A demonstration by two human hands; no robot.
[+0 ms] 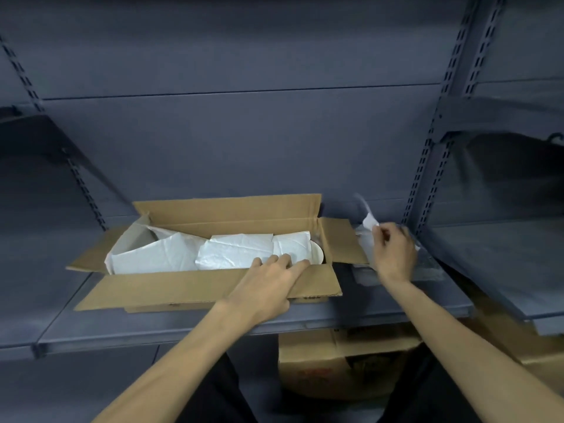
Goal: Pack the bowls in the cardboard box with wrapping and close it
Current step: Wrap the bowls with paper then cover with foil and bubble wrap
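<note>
On a blue-grey metal shelf (189, 326), the left hand (268, 282) rests flat-fingered on the open cardboard box (213, 285) while the right hand (393, 251) pinches white wrapping paper (370, 222).

Grey-blue metal shelving (232, 141) fills the frame: flat back panels, slotted uprights (427, 166) at right and far left. Main shelf board (171, 328) runs across the lower middle. Angled shelves (500, 257) at right. Below the board, lower right, a second brown carton (335, 364), partly hidden, print unreadable.
</note>
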